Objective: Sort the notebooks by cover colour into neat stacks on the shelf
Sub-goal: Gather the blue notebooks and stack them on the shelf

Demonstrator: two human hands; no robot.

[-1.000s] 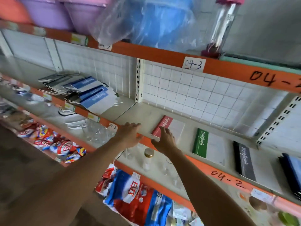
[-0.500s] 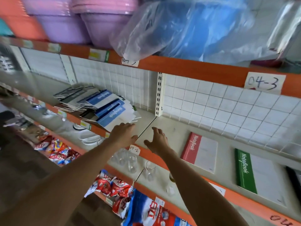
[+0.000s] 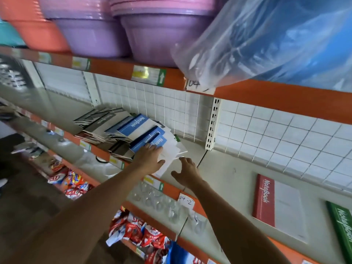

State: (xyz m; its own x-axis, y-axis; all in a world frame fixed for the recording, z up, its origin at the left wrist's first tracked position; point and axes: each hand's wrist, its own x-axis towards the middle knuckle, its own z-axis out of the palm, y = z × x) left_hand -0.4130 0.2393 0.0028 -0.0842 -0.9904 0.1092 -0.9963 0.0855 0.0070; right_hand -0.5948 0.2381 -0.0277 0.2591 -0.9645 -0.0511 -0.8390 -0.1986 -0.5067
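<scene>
Blue-spined "NoteBook" covers top the messy notebook pile at shelf left; your left hand lies flat on it, fingers straight. Right hand hovers spread beside it. Red notebook lies apart, right.

The person's left hand is resting flat on the loose pile of notebooks, fingers lying across the nearest blue-covered notebook. At its four o'clock, the right hand is hovering just over the shelf, fingers spread, holding nothing. Well apart at three o'clock, a red notebook is lying flat, with a green notebook beside it. Purple basins are sitting overhead at twelve.
</scene>
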